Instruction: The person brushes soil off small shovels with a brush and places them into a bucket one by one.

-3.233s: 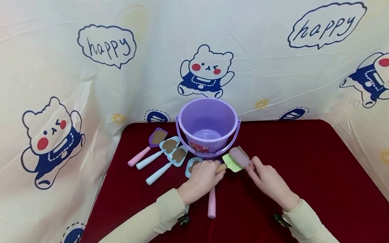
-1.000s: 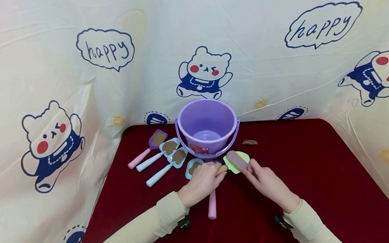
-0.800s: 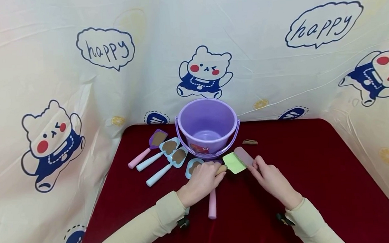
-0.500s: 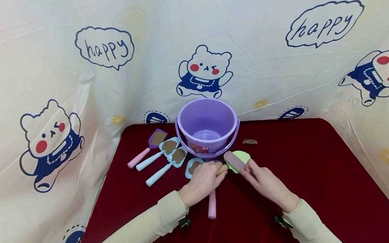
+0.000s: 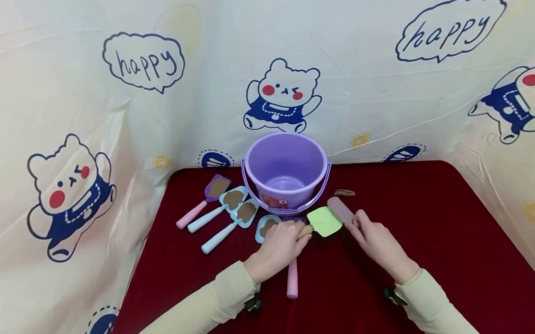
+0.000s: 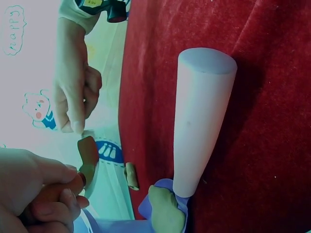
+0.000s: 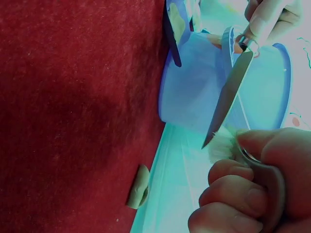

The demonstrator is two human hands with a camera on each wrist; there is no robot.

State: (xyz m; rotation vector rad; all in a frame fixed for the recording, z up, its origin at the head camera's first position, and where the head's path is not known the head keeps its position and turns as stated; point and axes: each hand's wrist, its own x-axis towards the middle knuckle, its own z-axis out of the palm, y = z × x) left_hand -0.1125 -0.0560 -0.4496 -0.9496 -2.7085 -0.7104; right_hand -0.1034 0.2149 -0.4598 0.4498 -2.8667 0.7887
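Note:
In the head view my left hand [image 5: 277, 250] grips the wooden handle of a small shovel with a light green blade [image 5: 324, 221]. Fingers curl round that handle in the left wrist view too. My right hand [image 5: 381, 244] holds a mauve brush [image 5: 340, 211]. Its short bristles are at the right edge of the bare-looking green blade. In the right wrist view my fingers wrap the brush's curved handle [image 7: 274, 189], and the blade [image 7: 228, 99] is seen nearly edge-on, raised off the table. A folded brown piece [image 5: 344, 192] lies on the cloth beyond the brush.
A purple bucket [image 5: 261, 184] stands behind the hands, its handle hanging in front. To the left lie a purple shovel [image 5: 217, 187] and several light blue ones [image 5: 219, 238] bearing flat brown pieces. A pink-handled purple shovel [image 5: 292, 279] lies below my left hand.
The brown piece by the green blade's far edge lies apart on the cloth. The brush has moved left and right across the blade and is now at its right edge. My left hand stays put.

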